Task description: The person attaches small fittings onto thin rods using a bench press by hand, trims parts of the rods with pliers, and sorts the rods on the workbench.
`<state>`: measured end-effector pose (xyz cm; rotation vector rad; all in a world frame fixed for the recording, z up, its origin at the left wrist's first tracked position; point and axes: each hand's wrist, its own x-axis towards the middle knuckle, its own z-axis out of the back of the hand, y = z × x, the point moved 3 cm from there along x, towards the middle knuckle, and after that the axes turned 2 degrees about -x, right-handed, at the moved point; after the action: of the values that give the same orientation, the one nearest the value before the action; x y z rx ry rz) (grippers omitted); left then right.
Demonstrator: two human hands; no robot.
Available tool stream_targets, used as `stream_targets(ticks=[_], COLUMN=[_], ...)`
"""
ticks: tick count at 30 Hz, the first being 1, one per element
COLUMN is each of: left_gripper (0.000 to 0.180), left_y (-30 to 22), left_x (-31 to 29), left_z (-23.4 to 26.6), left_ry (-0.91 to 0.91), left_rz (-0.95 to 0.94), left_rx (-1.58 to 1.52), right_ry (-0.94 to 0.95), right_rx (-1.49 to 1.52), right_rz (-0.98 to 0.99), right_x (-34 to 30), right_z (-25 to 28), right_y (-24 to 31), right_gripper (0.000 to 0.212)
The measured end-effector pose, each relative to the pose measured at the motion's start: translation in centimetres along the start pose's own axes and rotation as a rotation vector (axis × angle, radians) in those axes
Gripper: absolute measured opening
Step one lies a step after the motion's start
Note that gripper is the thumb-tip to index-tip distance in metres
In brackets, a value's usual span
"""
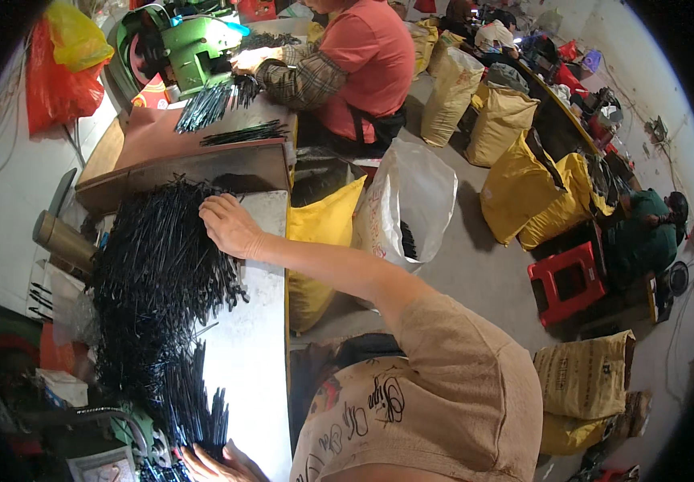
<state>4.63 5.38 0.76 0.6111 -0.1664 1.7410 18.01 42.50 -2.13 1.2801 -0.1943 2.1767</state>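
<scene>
A thick heap of thin black strips [166, 249] covers the left side of the pale worktop [255, 345]. At its far right edge my right hand [232, 226] rests, fingers bent and close together over the strip ends. How many strips it grips is hidden. Nearer the bottom of the view, a neater bundle of dark strips [194, 394] lies lengthwise. My left hand [217, 464] is at that bundle's near end, partly cut off by the lower edge. Its fingers are stretched out beside the strips, with the thumb apart.
Green machinery [142, 438] stands at the lower left. A raised board [186, 169] bounds the worktop's far end; beyond it a co-worker [371, 72] sits at a green machine [198, 52]. Yellow sacks [315, 233], a white sack [395, 201] and a red stool [568, 281] stand rightward.
</scene>
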Motion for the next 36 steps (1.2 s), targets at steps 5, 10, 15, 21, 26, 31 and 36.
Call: stream_targets(ticks=[5, 10, 15, 21, 26, 31, 36], left_gripper=[0.052, 0.05, 0.046, 0.043, 0.043, 0.042, 0.041], left_y=[0.2, 0.1, -0.4, -0.7, -0.5, -0.4, -0.8], left_x=[-0.4, -0.3, 0.1, 0.7, 0.6, 0.5, 0.6], left_z=[-0.5, -0.3, 0.4, 1.2, 0.8, 0.8, 1.2], left_ry=[-0.011, -0.042, -0.012, 0.009, 0.005, 0.032, 0.036], left_rz=[0.027, 0.04, 0.035, 0.013, 0.001, -0.003, -0.003], left_rx=[-0.034, -0.063, -0.045, 0.004, 0.027, 0.04, 0.033], right_ry=[0.0, -0.064, -0.107, -0.151, -0.156, -0.137, -0.119], right_rx=[0.035, 0.031, 0.057, 0.058, 0.046, 0.06, 0.046], right_rz=[0.002, 0.007, -0.007, -0.031, -0.036, -0.046, -0.053], right_x=[0.1, 0.0, 0.2, 0.3, 0.2, 0.2, 0.2], right_z=[0.2, 0.3, 0.6, 0.9, 0.8, 0.5, 0.3], right_y=[0.1, 0.0, 0.0, -0.2, -0.3, -0.3, -0.3], right_gripper=[0.027, 0.026, 0.025, 0.023, 0.021, 0.021, 0.021])
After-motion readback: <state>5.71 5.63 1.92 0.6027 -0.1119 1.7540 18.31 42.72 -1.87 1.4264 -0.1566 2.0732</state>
